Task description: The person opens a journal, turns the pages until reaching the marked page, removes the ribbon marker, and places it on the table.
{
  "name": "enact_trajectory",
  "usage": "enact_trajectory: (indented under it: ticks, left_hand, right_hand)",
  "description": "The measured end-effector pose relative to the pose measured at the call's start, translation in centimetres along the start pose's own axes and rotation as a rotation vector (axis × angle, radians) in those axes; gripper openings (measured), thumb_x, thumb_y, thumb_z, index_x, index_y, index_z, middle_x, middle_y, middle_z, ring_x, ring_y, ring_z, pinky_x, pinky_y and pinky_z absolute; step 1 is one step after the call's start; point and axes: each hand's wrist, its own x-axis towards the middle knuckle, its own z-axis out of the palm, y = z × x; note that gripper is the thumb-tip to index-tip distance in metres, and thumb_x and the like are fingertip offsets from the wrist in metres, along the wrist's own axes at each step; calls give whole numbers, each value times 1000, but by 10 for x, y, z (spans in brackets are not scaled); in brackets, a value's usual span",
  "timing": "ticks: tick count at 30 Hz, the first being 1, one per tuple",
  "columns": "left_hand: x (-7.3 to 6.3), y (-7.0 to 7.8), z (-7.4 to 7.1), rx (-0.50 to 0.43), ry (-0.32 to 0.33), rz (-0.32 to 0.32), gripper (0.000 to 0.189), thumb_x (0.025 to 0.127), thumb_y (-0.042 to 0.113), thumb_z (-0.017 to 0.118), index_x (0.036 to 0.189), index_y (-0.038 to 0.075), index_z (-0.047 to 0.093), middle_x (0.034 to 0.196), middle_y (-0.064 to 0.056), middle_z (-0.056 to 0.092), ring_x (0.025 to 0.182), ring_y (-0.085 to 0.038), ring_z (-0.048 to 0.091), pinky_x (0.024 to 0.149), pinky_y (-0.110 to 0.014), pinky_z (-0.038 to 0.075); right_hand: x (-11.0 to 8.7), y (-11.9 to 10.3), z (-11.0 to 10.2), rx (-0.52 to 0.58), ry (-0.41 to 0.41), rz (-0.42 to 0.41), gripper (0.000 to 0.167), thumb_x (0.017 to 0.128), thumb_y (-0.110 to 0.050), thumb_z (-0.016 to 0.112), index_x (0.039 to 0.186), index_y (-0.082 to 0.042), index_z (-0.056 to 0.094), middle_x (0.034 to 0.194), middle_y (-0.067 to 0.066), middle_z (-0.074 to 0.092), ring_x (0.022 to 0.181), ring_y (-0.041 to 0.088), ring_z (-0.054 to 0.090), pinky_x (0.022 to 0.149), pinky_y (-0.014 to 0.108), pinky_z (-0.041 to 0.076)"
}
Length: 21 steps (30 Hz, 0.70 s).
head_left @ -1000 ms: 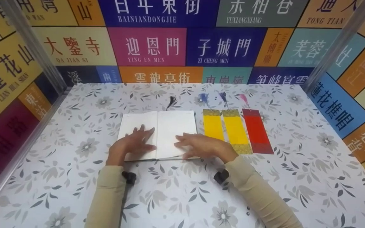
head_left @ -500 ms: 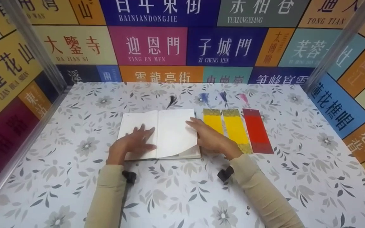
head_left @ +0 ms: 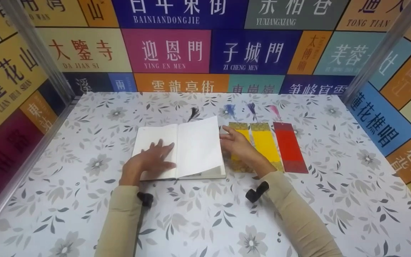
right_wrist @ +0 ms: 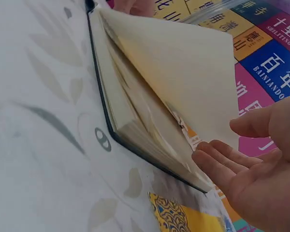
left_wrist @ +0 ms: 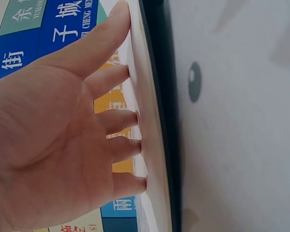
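An open book (head_left: 155, 135) with blank-looking pages lies on the patterned tabletop. My left hand (head_left: 153, 159) rests on its left page with the fingers spread; in the left wrist view the fingertips of this hand (left_wrist: 63, 130) press on the paper. On the right side, a page (head_left: 198, 146) stands raised off the stack beneath it, and a gap shows under it in the right wrist view. My right hand (head_left: 239, 144) is at this page's outer edge, its fingers extended and thumb apart. In the right wrist view the fingertips of that hand (right_wrist: 261, 169) overlap the raised page (right_wrist: 183, 72).
Two yellow bookmarks (head_left: 265, 146) and a red bookmark (head_left: 290, 148) lie right of the book, their tassels pointing away; my right hand partly covers the nearer yellow one. A black tassel (head_left: 193, 114) lies beyond the book's top edge. Printed panels (head_left: 166, 51) surround the table.
My right hand has moved from lying on the right page to its outer edge, further right and away from me. The right page has lifted. My left hand has stayed in place.
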Motion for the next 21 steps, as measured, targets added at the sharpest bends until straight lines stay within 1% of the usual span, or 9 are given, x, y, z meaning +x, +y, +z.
enact_trajectory:
  ticks: [2, 4, 7, 10, 14, 17, 19, 21]
  left_hand:
    - [-1, 0, 0, -9, 1, -9, 79, 101, 48, 50, 162, 20, 9, 167, -23, -8, 154, -47, -8, 122, -69, -1]
    - [-2, 0, 0, -21, 4, -11, 80, 100, 48, 51, 162, 20, 9, 167, -22, -7, 154, -46, -8, 123, -67, -1]
    - [-3, -1, 0, -35, 14, -15, 80, 99, 47, 53, 162, 21, 11, 168, -20, -7, 154, -46, -7, 124, -64, -2]
    - [-3, 0, -1, -46, 29, -15, 80, 99, 46, 56, 162, 22, 14, 168, -20, -4, 155, -45, -5, 125, -63, 0]
    - [-3, -1, -2, -83, 52, -23, 80, 97, 43, 61, 161, 23, 19, 169, -19, 1, 156, -42, 0, 126, -60, 3]
    - [-4, -3, -4, -125, 84, -26, 77, 96, 38, 65, 160, 19, 26, 169, -19, 9, 157, -40, 6, 128, -57, 7]
    - [-5, -6, -6, -151, 117, -21, 73, 96, 34, 65, 158, 15, 32, 167, -19, 18, 156, -39, 14, 128, -54, 12]
    - [-6, -9, -8, -172, 158, -8, 66, 98, 31, 63, 155, 9, 37, 164, -20, 28, 153, -39, 22, 127, -53, 18]
  right_hand:
    - [0, -1, 1, 105, -10, 26, 61, 105, -21, 50, 160, -17, 25, 153, 12, 50, 138, 29, 53, 119, 45, 40]
    - [0, -1, 3, 186, -11, 45, 54, 106, -21, 46, 158, -17, 31, 151, 11, 52, 137, 28, 53, 118, 46, 41]
    - [0, -1, 6, 249, -11, 73, 52, 105, -22, 47, 156, -15, 36, 148, 9, 55, 133, 26, 56, 115, 44, 45]
    - [0, -1, 8, 276, -5, 99, 55, 102, -20, 53, 155, -13, 37, 147, 8, 56, 130, 24, 60, 112, 41, 49]
    - [0, -2, 12, 311, -9, 109, 59, 99, -10, 57, 154, -10, 37, 146, 11, 58, 126, 25, 63, 106, 40, 53]
    - [0, -3, 13, 325, -1, 108, 59, 98, -5, 57, 154, -9, 38, 145, 13, 58, 123, 25, 65, 102, 40, 56]
    - [0, -4, 14, 323, 7, 103, 60, 98, -4, 57, 154, -9, 38, 146, 13, 58, 119, 23, 67, 98, 38, 58]
    - [0, -5, 14, 329, 11, 91, 59, 97, -3, 56, 153, -8, 38, 146, 14, 57, 114, 22, 69, 95, 38, 59]
